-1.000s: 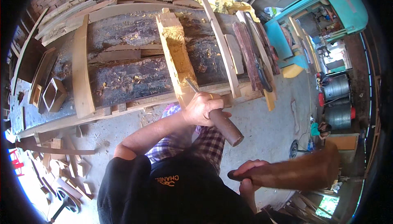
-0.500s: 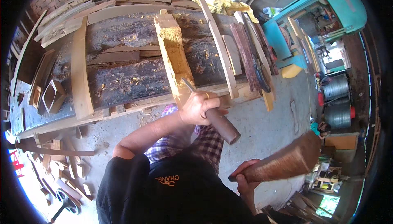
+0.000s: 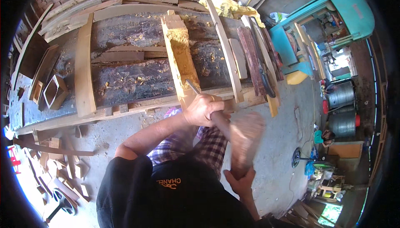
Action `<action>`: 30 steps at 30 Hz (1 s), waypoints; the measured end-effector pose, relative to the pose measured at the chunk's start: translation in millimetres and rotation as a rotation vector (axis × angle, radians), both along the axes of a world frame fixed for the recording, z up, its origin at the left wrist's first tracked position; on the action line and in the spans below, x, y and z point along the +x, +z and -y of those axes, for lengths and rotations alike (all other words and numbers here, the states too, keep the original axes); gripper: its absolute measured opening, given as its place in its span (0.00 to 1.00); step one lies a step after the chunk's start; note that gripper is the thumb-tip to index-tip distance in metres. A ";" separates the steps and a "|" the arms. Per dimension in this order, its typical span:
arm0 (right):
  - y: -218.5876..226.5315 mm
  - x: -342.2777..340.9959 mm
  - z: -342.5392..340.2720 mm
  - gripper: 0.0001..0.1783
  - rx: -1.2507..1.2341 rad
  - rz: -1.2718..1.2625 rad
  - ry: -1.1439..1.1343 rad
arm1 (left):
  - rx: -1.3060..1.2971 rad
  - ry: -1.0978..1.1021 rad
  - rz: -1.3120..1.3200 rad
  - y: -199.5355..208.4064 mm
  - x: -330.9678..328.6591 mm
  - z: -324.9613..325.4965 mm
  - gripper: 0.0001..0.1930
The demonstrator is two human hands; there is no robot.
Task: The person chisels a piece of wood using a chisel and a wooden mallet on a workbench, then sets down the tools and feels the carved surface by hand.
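Note:
My left hand (image 3: 203, 109) is closed around a chisel with a thick brown handle (image 3: 221, 123). Its metal blade (image 3: 193, 87) meets the near end of a long hollow cut in a pale wooden block (image 3: 170, 57). That block lies across the workbench, its near end toward my lap. A wooden mallet (image 3: 246, 134), smeared by motion, is gripped in my right hand (image 3: 241, 179). The mallet's head is at the butt of the chisel handle and hides it; whether they touch I cannot tell.
Wood chips are scattered over the dark bench top (image 3: 133, 78). Planks, a handsaw (image 3: 265, 80) and a yellow bag (image 3: 233, 11) lie right of the block. Hexagonal wooden frames (image 3: 56, 95) stand at left. Offcuts (image 3: 62, 165) cover the floor at lower left; a turquoise machine (image 3: 350, 11) stands far right.
The mallet has swung from the right, leftward to the chisel's butt, and now points more upright. My left hand and the chisel stay nearly in place at the block.

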State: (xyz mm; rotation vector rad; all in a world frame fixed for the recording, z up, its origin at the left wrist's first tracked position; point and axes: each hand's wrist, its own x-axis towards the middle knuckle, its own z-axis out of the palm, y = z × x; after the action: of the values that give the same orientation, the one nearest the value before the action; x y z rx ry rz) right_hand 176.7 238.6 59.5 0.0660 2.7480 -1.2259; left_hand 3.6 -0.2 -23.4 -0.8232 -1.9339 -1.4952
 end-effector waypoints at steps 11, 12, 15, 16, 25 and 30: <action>-6.6 -1.1 -0.6 0.28 -0.348 -0.015 -0.034 | -0.057 0.017 -0.021 -6.2 -1.0 -3.2 0.13; 5.2 6.1 1.0 0.28 -0.456 -0.014 -0.074 | -0.044 -0.004 -0.013 -2.7 1.2 -3.3 0.13; 12.6 -9.0 6.1 0.11 -0.112 -0.387 0.397 | -0.045 -0.009 0.015 -1.4 4.1 -0.5 0.13; -7.9 -7.7 -4.8 0.12 0.154 -0.431 0.497 | -0.057 -0.006 0.017 0.7 2.6 0.6 0.13; 10.6 -1.7 0.5 0.17 -0.179 -0.195 0.241 | -0.044 0.126 0.081 -11.5 -16.5 14.9 0.12; 0.1 -15.4 -14.7 0.23 0.005 -0.374 0.292 | 0.031 0.064 0.005 15.6 -5.4 4.6 0.17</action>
State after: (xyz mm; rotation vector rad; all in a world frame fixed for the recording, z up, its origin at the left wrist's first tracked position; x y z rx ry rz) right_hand 161.3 253.3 59.7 -0.6018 2.9194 -1.2539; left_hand -1.8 -4.8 -7.8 -0.7382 -1.9181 -1.4866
